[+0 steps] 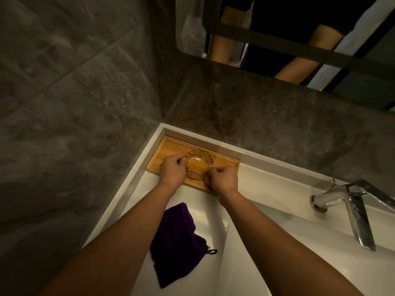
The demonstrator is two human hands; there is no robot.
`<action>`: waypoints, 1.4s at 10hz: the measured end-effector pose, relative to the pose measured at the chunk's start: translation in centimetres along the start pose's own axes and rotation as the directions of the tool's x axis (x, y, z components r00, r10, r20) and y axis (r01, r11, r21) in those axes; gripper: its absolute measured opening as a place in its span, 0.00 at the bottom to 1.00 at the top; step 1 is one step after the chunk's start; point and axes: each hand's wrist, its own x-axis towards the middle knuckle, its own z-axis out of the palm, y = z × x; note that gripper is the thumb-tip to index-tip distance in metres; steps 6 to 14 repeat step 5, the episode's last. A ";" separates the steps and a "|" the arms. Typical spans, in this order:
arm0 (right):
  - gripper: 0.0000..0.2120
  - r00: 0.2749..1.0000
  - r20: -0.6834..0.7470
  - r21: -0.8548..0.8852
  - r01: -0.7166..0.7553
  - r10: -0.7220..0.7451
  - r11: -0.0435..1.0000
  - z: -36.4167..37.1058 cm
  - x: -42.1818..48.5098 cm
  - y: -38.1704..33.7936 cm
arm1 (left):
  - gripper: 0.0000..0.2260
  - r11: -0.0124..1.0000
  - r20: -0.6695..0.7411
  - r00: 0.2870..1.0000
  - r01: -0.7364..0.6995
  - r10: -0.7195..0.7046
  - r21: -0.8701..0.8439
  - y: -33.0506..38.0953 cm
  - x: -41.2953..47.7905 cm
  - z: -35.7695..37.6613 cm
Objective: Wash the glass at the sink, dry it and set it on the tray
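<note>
Left hand (172, 170) and right hand (223, 178) pinch the faceted glass tumbler (197, 167) by opposite sides over the wooden tray (171, 146); likely heavy, brittle, maybe slick.

Both forearms reach forward, left hand (172, 171) and right hand (223, 180) curled, fingertips pinching inward.

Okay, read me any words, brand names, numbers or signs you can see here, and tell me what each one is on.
None: no readable text shows on the glass, the wooden tray, the purple cloth, the faucet or the sink.
</note>
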 end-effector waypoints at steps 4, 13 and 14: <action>0.16 0.900 -0.026 -0.293 0.409 -0.435 0.864 -4.0 -7.7 2.1 | 0.19 0.951 -0.065 0.981 -0.158 0.181 0.265 -1.9 -11.3 -4.7; 0.17 0.873 0.016 -0.402 0.451 -0.487 0.796 -5.9 -11.4 5.2 | 0.17 0.932 -0.108 0.968 -0.183 0.226 0.311 -3.9 -18.0 -5.6; 0.17 0.873 0.016 -0.402 0.451 -0.487 0.796 -5.9 -11.4 5.2 | 0.17 0.932 -0.108 0.968 -0.183 0.226 0.311 -3.9 -18.0 -5.6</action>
